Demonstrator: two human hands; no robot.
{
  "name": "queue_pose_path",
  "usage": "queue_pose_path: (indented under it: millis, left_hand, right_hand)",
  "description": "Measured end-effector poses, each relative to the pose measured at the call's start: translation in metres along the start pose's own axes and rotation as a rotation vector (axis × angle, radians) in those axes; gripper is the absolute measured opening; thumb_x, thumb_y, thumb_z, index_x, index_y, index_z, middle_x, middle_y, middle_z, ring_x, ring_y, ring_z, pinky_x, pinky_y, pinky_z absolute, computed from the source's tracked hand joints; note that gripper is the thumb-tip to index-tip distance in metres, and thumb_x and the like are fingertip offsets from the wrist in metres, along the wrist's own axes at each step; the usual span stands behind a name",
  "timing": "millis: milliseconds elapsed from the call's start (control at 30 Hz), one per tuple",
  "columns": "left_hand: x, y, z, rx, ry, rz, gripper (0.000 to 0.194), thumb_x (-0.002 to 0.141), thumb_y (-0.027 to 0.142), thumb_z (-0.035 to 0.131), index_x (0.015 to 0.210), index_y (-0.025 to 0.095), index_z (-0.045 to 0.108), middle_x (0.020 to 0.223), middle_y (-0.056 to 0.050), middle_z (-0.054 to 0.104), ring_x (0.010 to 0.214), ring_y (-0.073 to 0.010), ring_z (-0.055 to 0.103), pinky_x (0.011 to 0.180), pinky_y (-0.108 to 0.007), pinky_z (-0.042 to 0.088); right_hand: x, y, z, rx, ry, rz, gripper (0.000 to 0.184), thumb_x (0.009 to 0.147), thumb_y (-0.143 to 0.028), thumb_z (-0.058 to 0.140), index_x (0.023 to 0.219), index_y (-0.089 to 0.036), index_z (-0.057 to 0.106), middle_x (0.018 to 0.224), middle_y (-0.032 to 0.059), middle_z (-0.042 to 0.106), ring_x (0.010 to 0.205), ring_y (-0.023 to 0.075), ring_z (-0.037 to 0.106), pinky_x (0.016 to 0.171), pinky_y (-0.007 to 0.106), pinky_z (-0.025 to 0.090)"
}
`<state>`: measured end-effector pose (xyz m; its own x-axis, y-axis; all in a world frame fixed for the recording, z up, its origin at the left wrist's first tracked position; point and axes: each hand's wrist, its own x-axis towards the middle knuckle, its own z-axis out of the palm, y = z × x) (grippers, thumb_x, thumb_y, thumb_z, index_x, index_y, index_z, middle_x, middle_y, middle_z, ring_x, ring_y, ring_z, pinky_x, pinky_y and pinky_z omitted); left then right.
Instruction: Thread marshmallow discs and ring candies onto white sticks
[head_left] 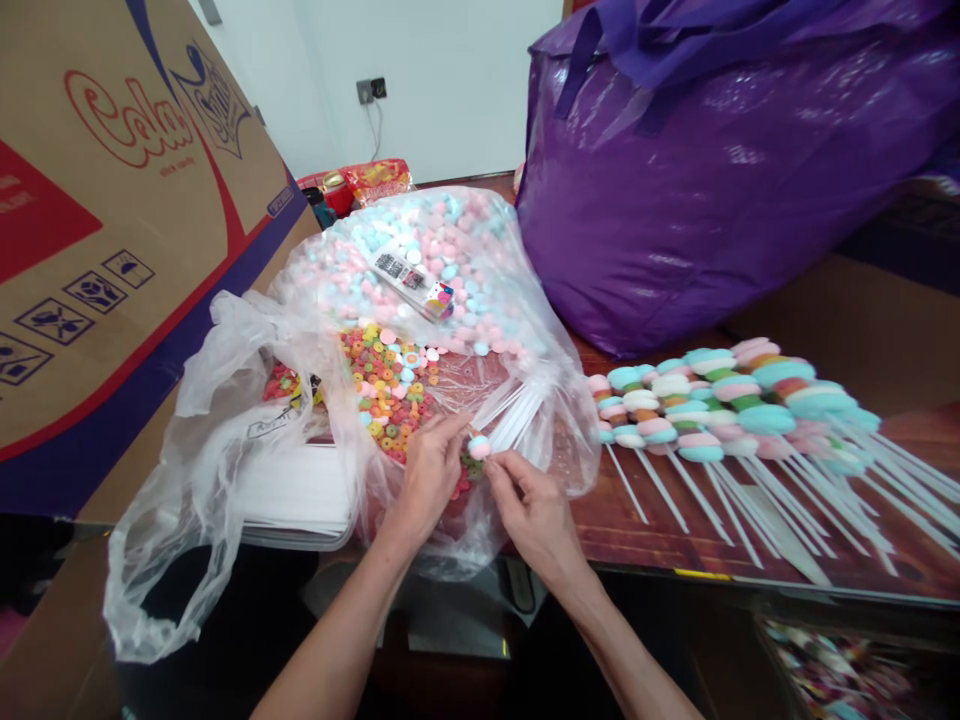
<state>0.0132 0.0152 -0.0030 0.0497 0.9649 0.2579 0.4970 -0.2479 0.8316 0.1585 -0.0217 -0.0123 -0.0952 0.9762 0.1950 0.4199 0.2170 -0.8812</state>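
Observation:
Between my hands is a small pink, white and blue marshmallow [478, 447], seemingly on a short candy skewer whose stick is mostly hidden. My right hand [536, 515] pinches just below it, fingertips closed. At its upper left, my left hand [429, 478] has its thumb and fingers pressed together; a bit of orange shows by the fingertips, too small to name. Both hands are over a clear plastic bag [450, 545]. Loose gummy rings [394, 400] in red, yellow and green lie just beyond my left hand. White sticks [525, 415] lie beyond my right hand.
Finished marshmallow skewers [697, 405] lie in rows at the right. A large bag of pink and blue marshmallows [457, 235] carries a stack of labels [412, 283]. A purple bag [675, 190] and a cardboard box [142, 220] flank the table. A tray of white sticks [296, 490] sits left.

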Motion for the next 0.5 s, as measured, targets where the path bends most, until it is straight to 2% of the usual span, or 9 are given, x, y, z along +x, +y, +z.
queue_pose_path:
  millis: [267, 500]
  left_hand:
    - [-0.006, 0.017, 0.003, 0.209, -0.047, 0.027, 0.029, 0.096, 0.011, 0.043, 0.098, 0.018, 0.071, 0.084, -0.005, 0.063, 0.077, -0.0153, 0.057, 0.068, -0.025, 0.041]
    - [-0.013, 0.02, 0.01, 0.36, -0.101, 0.018, 0.028, 0.097, 0.011, 0.042, 0.094, 0.018, 0.069, 0.087, -0.005, 0.063, 0.076, -0.0155, 0.055, 0.066, -0.025, 0.04]
  right_hand:
    - [-0.001, 0.002, 0.002, -0.151, 0.048, -0.043, 0.029, 0.098, -0.029, 0.043, 0.078, -0.018, 0.061, 0.058, -0.0032, 0.05, 0.051, 0.0118, 0.047, 0.053, 0.024, 0.032]
    - [0.001, 0.001, 0.004, -0.201, 0.066, -0.049, 0.029, 0.097, -0.026, 0.042, 0.076, -0.018, 0.06, 0.06, -0.0009, 0.057, 0.053, 0.0134, 0.054, 0.055, 0.025, 0.034]
